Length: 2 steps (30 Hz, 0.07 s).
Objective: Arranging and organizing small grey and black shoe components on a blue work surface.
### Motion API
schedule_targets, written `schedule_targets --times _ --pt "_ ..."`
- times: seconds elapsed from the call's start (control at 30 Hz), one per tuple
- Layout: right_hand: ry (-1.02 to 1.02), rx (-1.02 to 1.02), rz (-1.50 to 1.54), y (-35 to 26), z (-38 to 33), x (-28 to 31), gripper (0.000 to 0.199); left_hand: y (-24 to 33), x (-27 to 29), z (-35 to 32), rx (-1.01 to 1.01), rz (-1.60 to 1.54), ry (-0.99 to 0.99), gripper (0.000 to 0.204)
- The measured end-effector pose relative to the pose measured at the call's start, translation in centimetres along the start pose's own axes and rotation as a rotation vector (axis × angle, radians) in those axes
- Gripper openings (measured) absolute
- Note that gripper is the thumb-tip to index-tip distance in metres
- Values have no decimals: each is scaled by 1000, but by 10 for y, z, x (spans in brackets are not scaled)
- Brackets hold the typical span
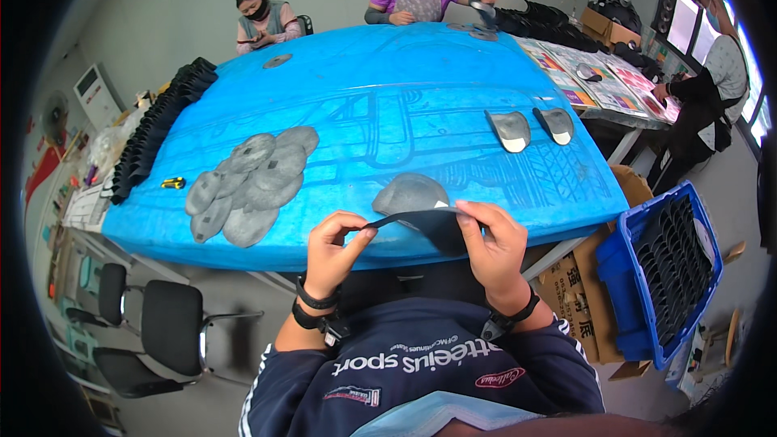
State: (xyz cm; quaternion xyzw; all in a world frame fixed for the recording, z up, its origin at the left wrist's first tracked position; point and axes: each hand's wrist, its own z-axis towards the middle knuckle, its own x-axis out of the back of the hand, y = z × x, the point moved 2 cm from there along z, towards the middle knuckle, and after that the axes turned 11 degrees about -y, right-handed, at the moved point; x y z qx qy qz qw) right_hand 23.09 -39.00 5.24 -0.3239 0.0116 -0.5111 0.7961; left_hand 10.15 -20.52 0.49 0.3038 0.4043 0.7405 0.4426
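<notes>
While both hands are raised just in front of the near edge of the blue surface [388, 125], the item in hand is one dark insole [433, 225], held flat between them above the person's lap.

- Left hand [332, 251]: pinching the thin left end of the dark insole between thumb and fingertips.
- Right hand [494, 247]: closed over the broader right end, fingers on top, thumb beneath.
- Dark insole: appears light, thin and flexible; it bows slightly between the two grips. Judged soft and non-fragile, unlikely to slip from a pinch. Best taken by its ends or edges, as now.
- Single grey insole [410, 193]: lying on the surface just beyond the hands.
- Pile of grey insoles [247, 186]: overlapping, on the surface to the left.
- Two upturned insoles [530, 127]: side by side, to the right, pale at their near ends.
- Row of black pieces [158, 129]: stacked along the left edge.
- Small yellow tool [173, 183]: beside that row; its kind is too small to tell.
- Blue crate [627, 291]: on the floor at right, filled with dark pieces.

Hidden or unclear: the underside of the dark insole and the right thumb's contact are not shown; the crate's lower part is cut off by the rim. Other people sit at the far side and at right.
</notes>
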Motion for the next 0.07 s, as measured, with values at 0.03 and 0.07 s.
schedule_targets --times 0.03,0.07 --pt "18 -13 -36 2 1 0 18 -1 0 -1 43 30 -5 17" --pt "36 -27 -73 6 2 -1 20 -2 0 -2 86 60 -10 18"
